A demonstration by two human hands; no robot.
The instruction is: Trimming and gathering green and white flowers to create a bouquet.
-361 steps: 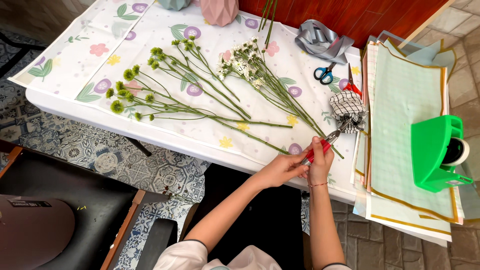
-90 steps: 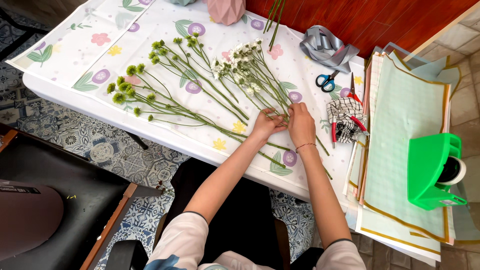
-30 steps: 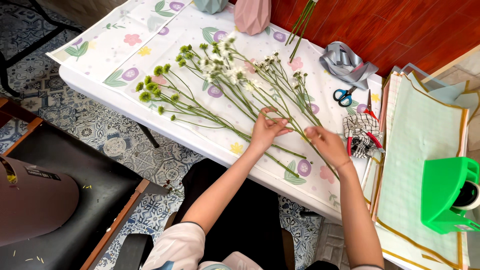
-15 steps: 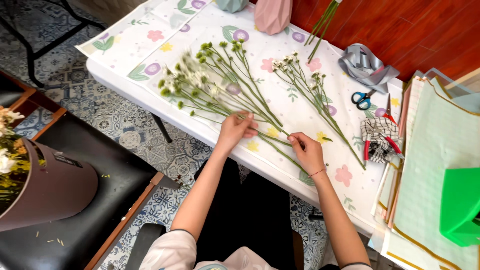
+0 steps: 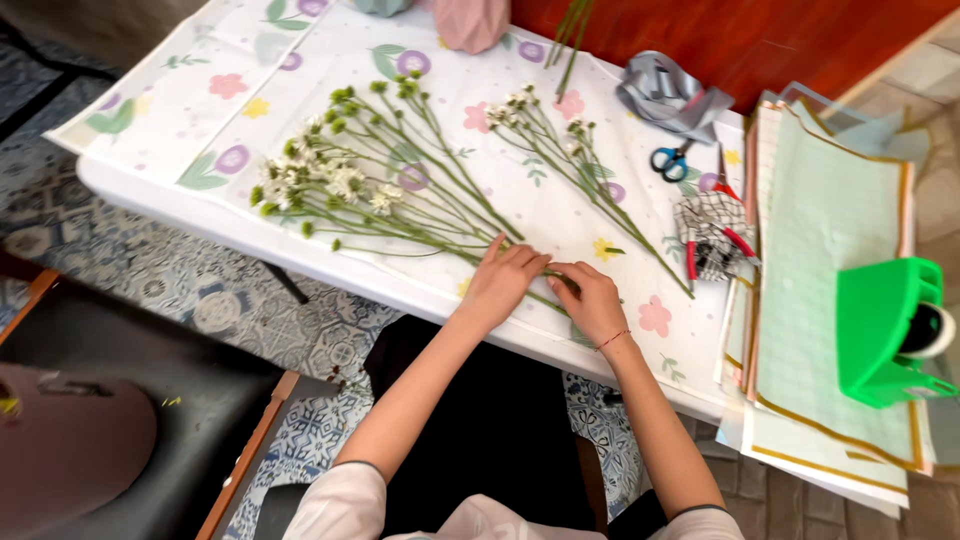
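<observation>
Landmark: table [image 5: 200,190], covered with a flower-print cloth.
Left hand [image 5: 500,280]: at the near edge of the table, fingers extended and lying flat over the lower ends of the stems; no closed grasp is visible.
Right hand [image 5: 590,298]: just beside the left hand, fingers curled down onto the same stem ends; whether it pinches a stem cannot be told.
Bunch [image 5: 350,190]: green-and-white flowers fanned out on the table, heads toward its left end, stems converging under both hands.
Second bunch [image 5: 570,165]: lies apart, further back on the table, stems running toward its near right side; neither hand touches it.
Progress (judged): one bunch is gathered at its base; the second remains loose, and nothing is tied or wrapped yet.
Scissors [image 5: 670,160]: at the table's far right, beside grey ribbon [image 5: 672,95].
Paper [image 5: 830,250]: green sheets stacked at the table's right end, untouched.
</observation>
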